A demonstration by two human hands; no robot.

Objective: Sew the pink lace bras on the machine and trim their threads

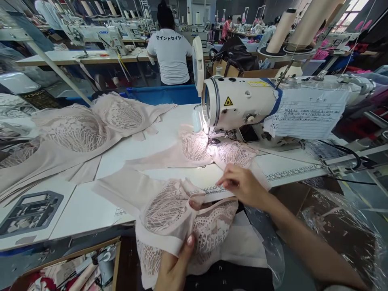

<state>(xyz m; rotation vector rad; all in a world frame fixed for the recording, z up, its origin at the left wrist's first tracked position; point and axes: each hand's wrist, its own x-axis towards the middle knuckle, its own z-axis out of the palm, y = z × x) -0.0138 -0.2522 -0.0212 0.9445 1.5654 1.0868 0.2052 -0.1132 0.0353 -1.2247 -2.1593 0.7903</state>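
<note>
My left hand (pixel 174 266) grips the lower edge of a pale pink lace bra (pixel 182 218) at the table's near edge, thumb pressed on its band. My right hand (pixel 242 184) rests with fingers curled on the cloth of a second lace bra (pixel 212 151), which lies under the needle of the white sewing machine (pixel 242 103). The machine's lamp lights that piece brightly. A printed ruler strip (pixel 218 190) on the table runs just under my right hand.
A stack of finished pink lace bras (pixel 72 129) lies at the left on the white table (pixel 91 202). A paper sheet (pixel 306 111) is taped to the machine. Thread cones (pixel 281 30) stand behind it. A person in a white shirt (pixel 171 50) sits ahead. A box of scraps (pixel 75 270) sits below left.
</note>
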